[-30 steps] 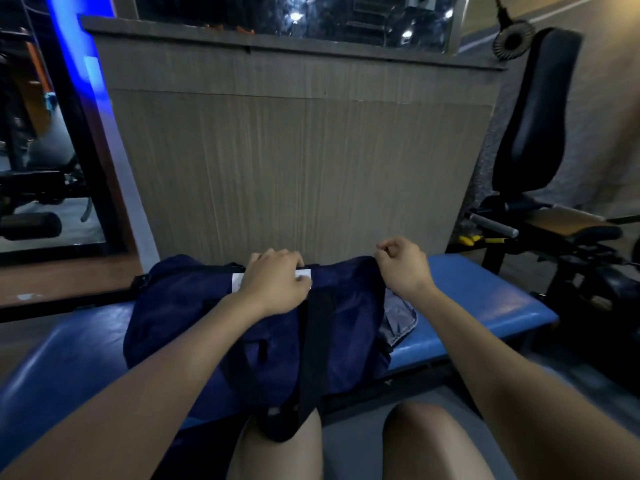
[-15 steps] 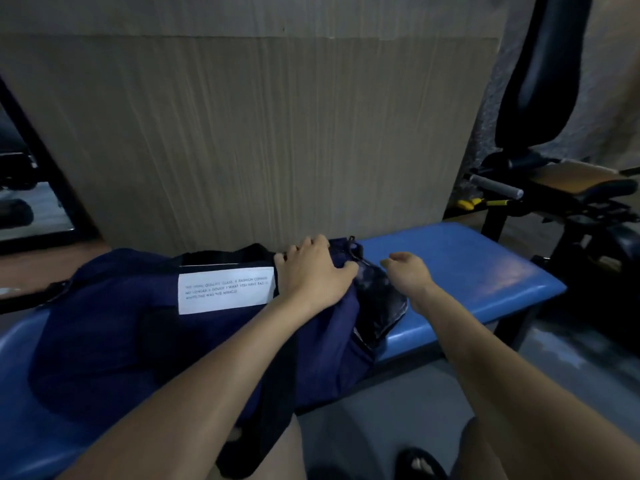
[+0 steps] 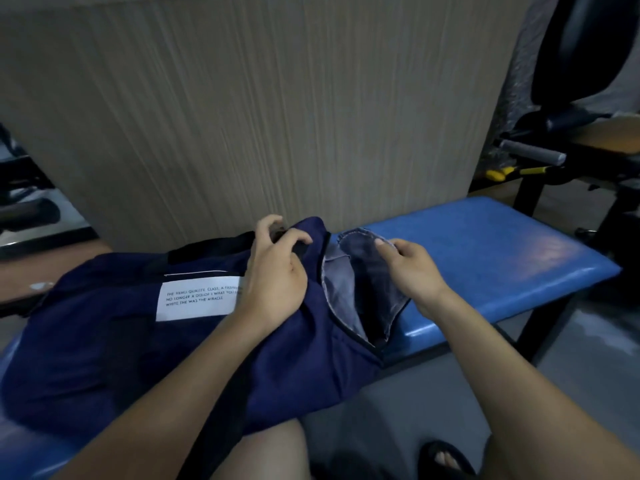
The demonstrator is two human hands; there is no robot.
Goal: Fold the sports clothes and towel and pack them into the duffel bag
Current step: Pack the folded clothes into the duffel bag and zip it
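Bag: navy duffel bag (image 3: 114,341) is laid on the blue surface (image 3: 485,258)
Left hand (image 3: 277,275): bag's top edge is gripped
Right hand (image 3: 412,268): grey end flap (image 3: 363,271) is pinched
Risk: fabric may be snagged if the flap is tugged unevenly

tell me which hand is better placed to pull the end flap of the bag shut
Right, likely. The right hand already touches the open grey-lined flap at the duffel bag end. The left hand grips the bag's top.
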